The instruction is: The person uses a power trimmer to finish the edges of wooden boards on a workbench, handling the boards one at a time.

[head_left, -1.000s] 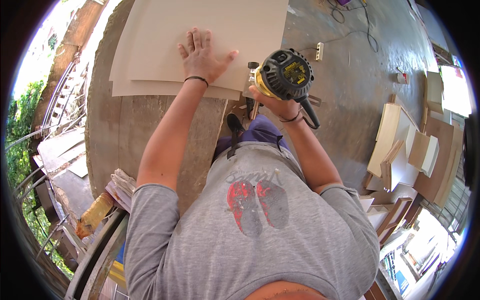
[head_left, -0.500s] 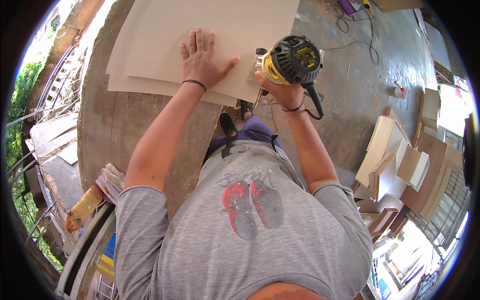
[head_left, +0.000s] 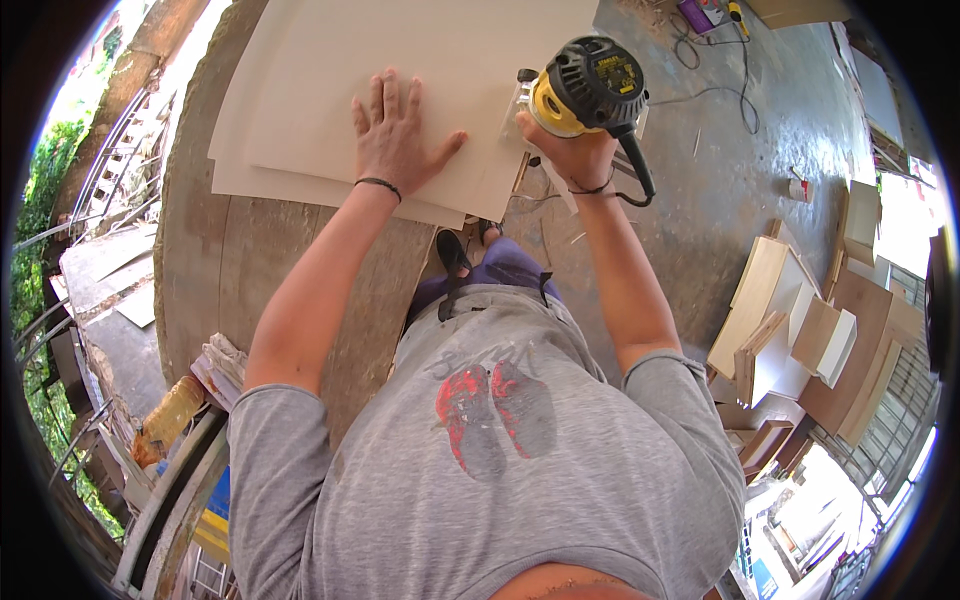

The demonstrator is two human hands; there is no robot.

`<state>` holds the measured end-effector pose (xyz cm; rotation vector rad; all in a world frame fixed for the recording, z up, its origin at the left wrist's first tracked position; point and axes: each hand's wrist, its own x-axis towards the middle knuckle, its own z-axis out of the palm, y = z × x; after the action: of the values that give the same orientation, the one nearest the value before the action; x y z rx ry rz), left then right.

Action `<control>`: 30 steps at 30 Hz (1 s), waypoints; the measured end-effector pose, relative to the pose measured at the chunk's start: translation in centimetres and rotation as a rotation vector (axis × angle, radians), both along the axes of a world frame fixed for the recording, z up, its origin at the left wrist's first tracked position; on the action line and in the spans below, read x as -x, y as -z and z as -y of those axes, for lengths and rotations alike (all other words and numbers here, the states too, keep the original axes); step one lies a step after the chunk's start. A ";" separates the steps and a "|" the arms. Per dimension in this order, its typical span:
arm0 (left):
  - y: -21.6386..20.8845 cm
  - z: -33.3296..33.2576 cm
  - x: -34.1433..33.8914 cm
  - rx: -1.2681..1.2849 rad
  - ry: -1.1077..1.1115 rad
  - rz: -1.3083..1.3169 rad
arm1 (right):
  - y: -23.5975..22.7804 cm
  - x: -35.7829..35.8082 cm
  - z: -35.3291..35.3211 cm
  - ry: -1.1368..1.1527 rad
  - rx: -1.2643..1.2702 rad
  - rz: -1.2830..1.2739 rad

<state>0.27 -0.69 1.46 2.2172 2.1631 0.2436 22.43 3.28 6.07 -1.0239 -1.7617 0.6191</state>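
Two or more overlapping white boards lie on a worn wooden table. My left hand rests flat on the top board, fingers spread. At the board's right edge, my right hand is wrapped round the lower body of a yellow and black trim router. The router stands upright, its base at the edge of the board. Its black cord bends down past my right wrist. The bit and the exact contact with the board are hidden.
On the floor to the right, a cable runs up to a purple box. A small white and red can stands farther right. Wooden box pieces are stacked at the right. Scrap wood lies at the lower left.
My right hand and the router have moved slightly away from me along the board's right edge. My left hand has slid a little left and nearer, still flat on the board.
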 end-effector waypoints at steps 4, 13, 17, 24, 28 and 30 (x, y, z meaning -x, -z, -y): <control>-0.3 0.0 -0.1 0.023 -0.005 -0.002 | 0.6 -0.4 -1.8 0.024 -0.035 0.016; -1.3 0.1 -0.3 0.127 -0.031 -0.012 | -0.3 -0.9 -6.5 0.075 0.081 0.030; -1.7 0.0 -0.3 0.164 -0.038 -0.007 | 0.2 -1.5 -9.1 0.104 0.064 0.025; -1.7 0.1 -0.2 0.203 -0.046 -0.007 | 0.9 -2.2 -13.7 0.155 0.009 0.049; -1.6 0.3 -0.2 0.199 -0.046 -0.002 | 0.8 -2.6 -16.1 0.112 -0.007 -0.014; -1.5 0.3 -0.1 0.192 -0.042 0.001 | 1.2 -2.8 -17.4 0.163 -0.041 -0.008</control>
<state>0.33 -1.04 2.95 2.0694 2.1342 0.0362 25.22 20.72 4.86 -1.1222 -1.6574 0.4822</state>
